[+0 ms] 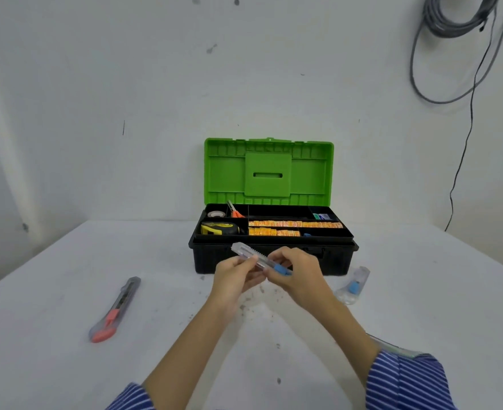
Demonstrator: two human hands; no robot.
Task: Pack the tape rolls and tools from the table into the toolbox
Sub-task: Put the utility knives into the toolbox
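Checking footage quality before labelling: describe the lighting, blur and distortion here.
Head view: soft, even light, faint shadows; wide-angle bending at the table edges; the clear blue-slider utility knife and both hands, left hand, right hand, are slightly soft; toolbox sharp.

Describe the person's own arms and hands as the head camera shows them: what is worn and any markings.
Both hands are bare, left hand and right hand: no gloves, and no rings, watch or markings that can be seen. The forearms are uncovered. Each arm wears a blue sleeve with thin white stripes, pushed up toward the elbow: the left striped sleeve and the right striped sleeve.
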